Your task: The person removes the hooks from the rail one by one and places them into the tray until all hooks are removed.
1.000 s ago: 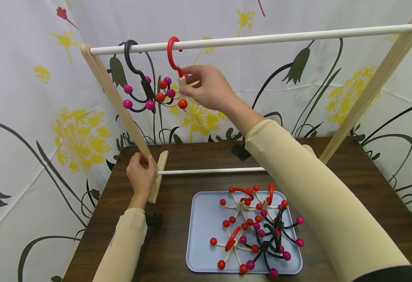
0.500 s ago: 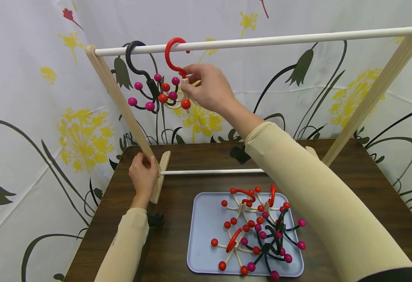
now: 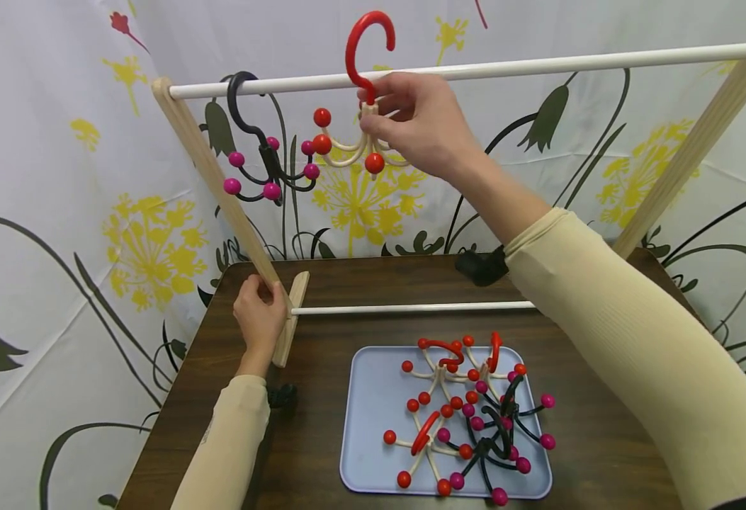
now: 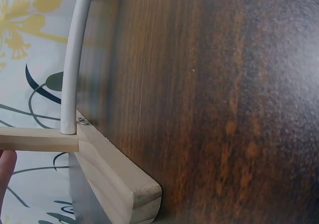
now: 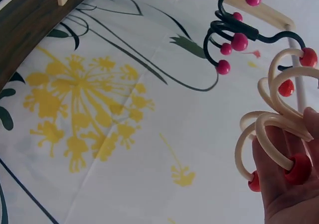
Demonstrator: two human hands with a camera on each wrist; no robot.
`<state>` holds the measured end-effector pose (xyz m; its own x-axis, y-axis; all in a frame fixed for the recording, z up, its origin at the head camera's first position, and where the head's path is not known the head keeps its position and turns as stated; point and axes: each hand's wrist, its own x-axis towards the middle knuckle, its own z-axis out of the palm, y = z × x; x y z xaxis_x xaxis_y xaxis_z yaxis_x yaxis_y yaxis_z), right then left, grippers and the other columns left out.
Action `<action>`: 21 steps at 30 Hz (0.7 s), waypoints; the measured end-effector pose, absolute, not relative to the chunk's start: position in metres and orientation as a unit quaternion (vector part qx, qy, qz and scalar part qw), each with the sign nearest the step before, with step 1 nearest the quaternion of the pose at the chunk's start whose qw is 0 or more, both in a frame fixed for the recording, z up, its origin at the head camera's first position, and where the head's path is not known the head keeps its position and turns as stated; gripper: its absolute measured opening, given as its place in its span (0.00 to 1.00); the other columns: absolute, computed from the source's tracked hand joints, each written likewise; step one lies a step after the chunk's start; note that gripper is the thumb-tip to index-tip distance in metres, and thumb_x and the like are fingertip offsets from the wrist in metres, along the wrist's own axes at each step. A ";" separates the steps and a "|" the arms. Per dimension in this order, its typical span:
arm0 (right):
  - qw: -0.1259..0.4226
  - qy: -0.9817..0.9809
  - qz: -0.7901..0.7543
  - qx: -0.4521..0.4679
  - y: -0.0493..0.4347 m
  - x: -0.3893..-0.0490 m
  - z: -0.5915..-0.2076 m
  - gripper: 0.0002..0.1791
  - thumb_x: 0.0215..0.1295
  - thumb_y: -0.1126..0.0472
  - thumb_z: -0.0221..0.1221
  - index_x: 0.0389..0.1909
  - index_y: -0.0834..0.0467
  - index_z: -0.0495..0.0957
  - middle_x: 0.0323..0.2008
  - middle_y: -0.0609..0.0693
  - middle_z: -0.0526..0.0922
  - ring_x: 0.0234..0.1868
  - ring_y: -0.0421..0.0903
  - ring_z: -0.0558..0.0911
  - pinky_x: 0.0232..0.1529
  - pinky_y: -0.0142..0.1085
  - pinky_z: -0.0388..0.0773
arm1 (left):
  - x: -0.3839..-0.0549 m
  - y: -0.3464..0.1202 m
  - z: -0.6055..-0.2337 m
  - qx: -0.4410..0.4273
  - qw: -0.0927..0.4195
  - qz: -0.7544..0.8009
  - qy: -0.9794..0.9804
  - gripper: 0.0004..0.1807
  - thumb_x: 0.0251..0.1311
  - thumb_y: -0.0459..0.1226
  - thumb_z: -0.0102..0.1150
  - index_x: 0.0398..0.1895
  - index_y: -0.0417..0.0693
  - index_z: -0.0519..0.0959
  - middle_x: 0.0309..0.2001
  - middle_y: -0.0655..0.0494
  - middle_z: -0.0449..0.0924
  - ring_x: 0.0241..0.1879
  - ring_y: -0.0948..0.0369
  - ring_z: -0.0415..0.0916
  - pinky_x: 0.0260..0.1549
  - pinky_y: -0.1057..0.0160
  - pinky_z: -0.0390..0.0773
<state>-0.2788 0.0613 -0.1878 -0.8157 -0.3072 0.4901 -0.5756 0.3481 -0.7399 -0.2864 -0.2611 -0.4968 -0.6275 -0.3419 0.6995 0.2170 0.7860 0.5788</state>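
My right hand (image 3: pixel 424 124) pinches the neck of a hanger (image 3: pixel 351 53) with a red hook, cream arms and red ball tips. Its hook stands above the white rail (image 3: pixel 538 65), off it. In the right wrist view the cream arms (image 5: pixel 271 134) curl around the fingers. Left of it, a black hanger (image 3: pixel 270 161) with magenta balls hangs from the rail. My left hand (image 3: pixel 261 322) holds the left wooden post (image 3: pixel 210 166) of the rack low down, near its foot; the left wrist view shows one finger (image 4: pixel 6 167) against the post.
A light blue tray (image 3: pixel 363 453) on the dark wooden table (image 3: pixel 321 411) holds several more red-and-cream hangers (image 3: pixel 425 435) and black-and-magenta hangers (image 3: pixel 484 446). A lower white bar (image 3: pixel 411 308) joins the rack's posts. A flower-print curtain (image 3: pixel 156 163) hangs behind.
My right hand has lifted the red-hooked hanger up off the rail and moved it to the right, away from the black hanger. The left hand stays on the post.
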 end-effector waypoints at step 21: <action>-0.077 -0.859 0.387 0.326 0.078 -0.245 -0.311 0.01 0.60 0.65 0.65 0.32 0.58 0.82 0.33 0.46 0.86 0.35 0.41 0.85 0.39 0.37 0.79 | -0.289 -0.262 -0.496 0.022 0.436 -0.323 -0.840 0.08 0.58 0.36 0.62 0.30 0.38 0.76 0.27 0.43 0.76 0.26 0.47 0.74 0.29 0.45 0.70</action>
